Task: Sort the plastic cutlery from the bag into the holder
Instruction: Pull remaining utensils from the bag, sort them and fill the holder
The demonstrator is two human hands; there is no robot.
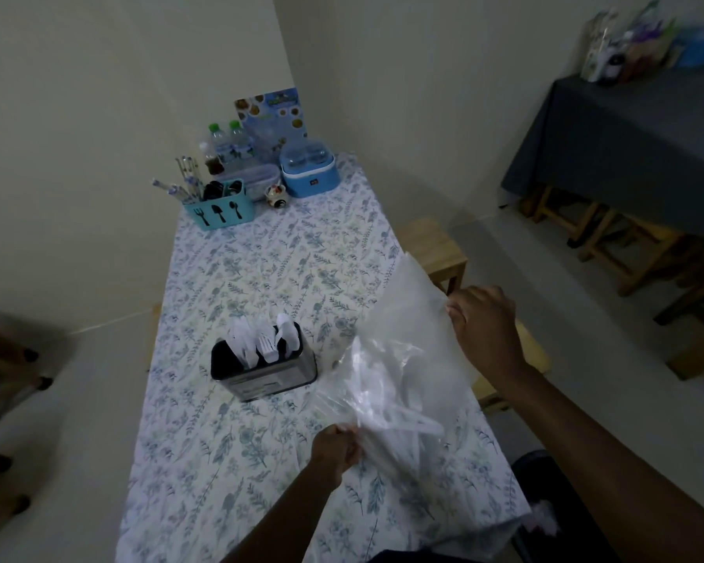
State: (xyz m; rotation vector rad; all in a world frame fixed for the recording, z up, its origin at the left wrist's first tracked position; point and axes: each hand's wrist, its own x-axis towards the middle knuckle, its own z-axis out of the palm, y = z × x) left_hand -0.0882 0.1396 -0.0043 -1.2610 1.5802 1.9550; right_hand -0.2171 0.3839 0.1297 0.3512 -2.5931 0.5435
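Clear, crinkled plastic bag [399, 359] hangs stretched between both hands over the near right part of the counter [261, 270], which is covered in a blue-and-white floral cloth. White plastic cutlery [403, 420] lies loose in the bag's lower half, close above the left grip [336, 446], whose curled fingers pinch the bag's lower edge. The right grip [484, 323] pinches the bag's upper edge, higher and farther out, past the counter's right side. Just left of the bag stands a rectangular black-and-metal holder [269, 379] with white plastic forks and spoons [261, 339] upright in it, apart from both hands. At the far end, a teal plastic basket with black cutlery symbols [220, 213] holds patterned sticks and some dark items. Beside it are green-capped water bottles [228, 144] and a blue lidded container [309, 172].
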